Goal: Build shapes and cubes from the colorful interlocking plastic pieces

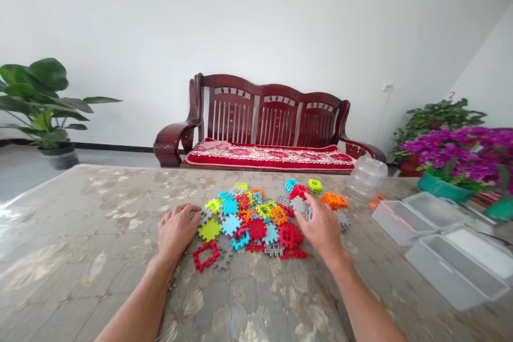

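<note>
The right hand (pixel 324 224) has its thumb and fingertips at a grey piece (pixel 298 204) on the right edge of the pile (pixel 257 228). The finger and thumb stand apart around it; whether they are clamped on it or only touching, I cannot tell at this size. A red piece (pixel 298 191) lies just beyond that grip, with a blue stack (pixel 292 185) and a green stack (pixel 315 186) farther out. An orange stack (pixel 335 201) sits just to the grip's right.

The left hand (pixel 176 231) lies palm down at the pile's other edge, fingers loosely bent and seemingly holding nothing, its fingertips next to grey pieces.

The likeliest trouble is a snag: the toothed edges overlap, so a tug on the grey piece could drag its neighbours along. A pinch on the thin rim might also let it slip. The right knuckles are close enough to the orange stack that a wide swing outward could topple it; the boxes (pixel 404 227) stand well apart, right of the grip.
</note>
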